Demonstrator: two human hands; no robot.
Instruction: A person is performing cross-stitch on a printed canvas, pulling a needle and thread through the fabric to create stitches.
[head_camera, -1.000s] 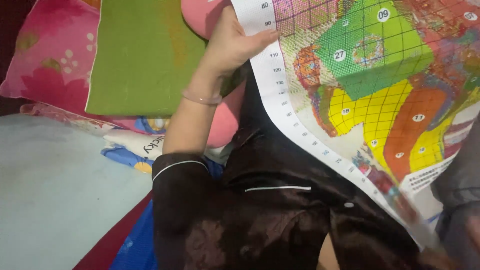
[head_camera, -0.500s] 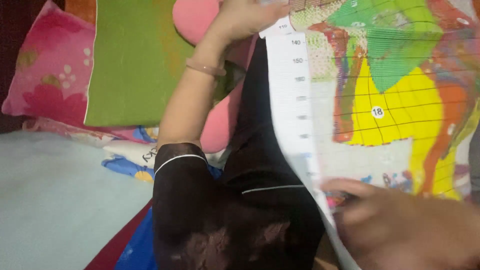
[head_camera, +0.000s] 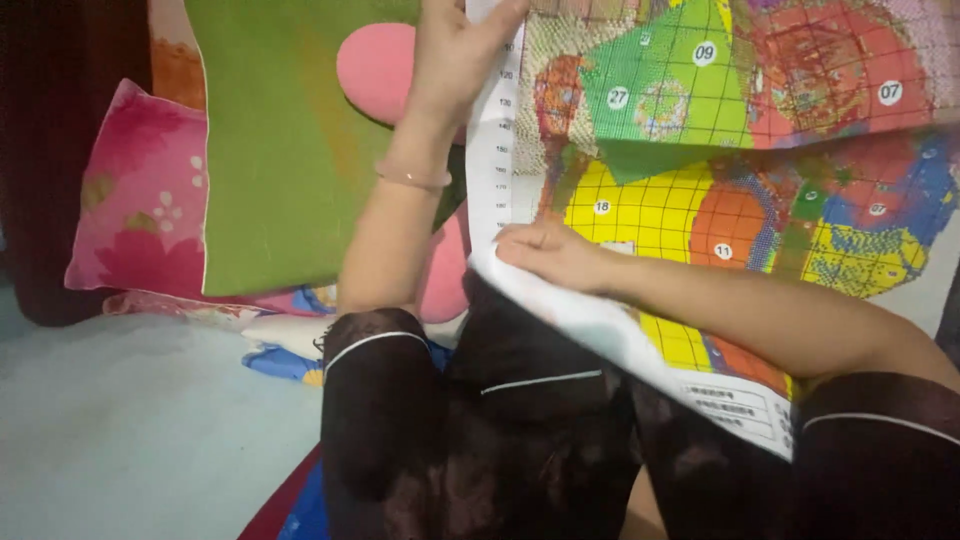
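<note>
1. Held up over the lap: a gridded colour chart — a large printed sheet, its top part folded forward over the rest, not yet laid flat.
2. Left hand closed on the sheet's upper left edge; right hand curled, pinching the lower left edge.
3. Changed since half a second ago — right hand moved inward onto the edge, fold now visible.
4. Behind: green cushion, pink pillow.
</note>
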